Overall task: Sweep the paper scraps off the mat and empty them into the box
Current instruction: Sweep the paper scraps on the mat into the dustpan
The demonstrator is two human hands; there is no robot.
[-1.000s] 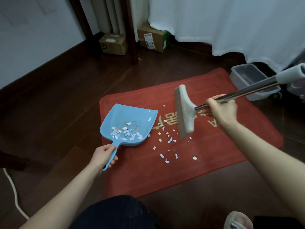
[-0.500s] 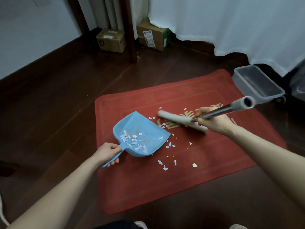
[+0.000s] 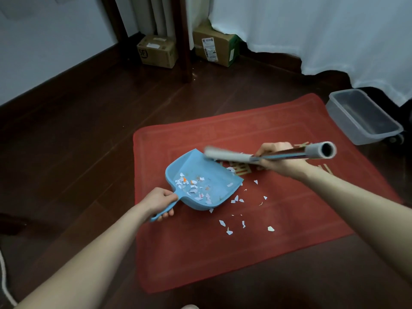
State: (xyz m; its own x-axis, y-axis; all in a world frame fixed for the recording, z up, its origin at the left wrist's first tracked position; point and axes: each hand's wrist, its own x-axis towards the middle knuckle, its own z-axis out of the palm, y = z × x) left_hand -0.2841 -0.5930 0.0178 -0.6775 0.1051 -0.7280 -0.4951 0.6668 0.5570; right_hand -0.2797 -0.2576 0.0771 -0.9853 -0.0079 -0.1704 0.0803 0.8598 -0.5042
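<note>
A red mat (image 3: 223, 259) lies on the dark wood floor. My left hand (image 3: 159, 202) grips the handle of a blue dustpan (image 3: 214, 175), which rests on the mat with several paper scraps (image 3: 193, 188) inside. More loose scraps (image 3: 236, 216) lie on the mat in front of the pan's lip. My right hand (image 3: 281, 161) holds a broom (image 3: 231, 155) by its metal handle; the blurred white head hovers over the pan's far edge, and the handle's end points at the camera. A clear plastic box (image 3: 347, 121) stands off the mat's far right corner.
Two cardboard boxes (image 3: 157, 51) (image 3: 217, 46) sit against the back wall beside a dark wooden post (image 3: 184, 41). A white curtain (image 3: 312, 30) hangs at the back right. A white cord (image 3: 4, 284) runs along the floor at the lower left.
The dustpan has shifted right across the mat toward the loose scraps. The broom has swung down and left, from upright over the mat to lying low across the pan's far edge.
</note>
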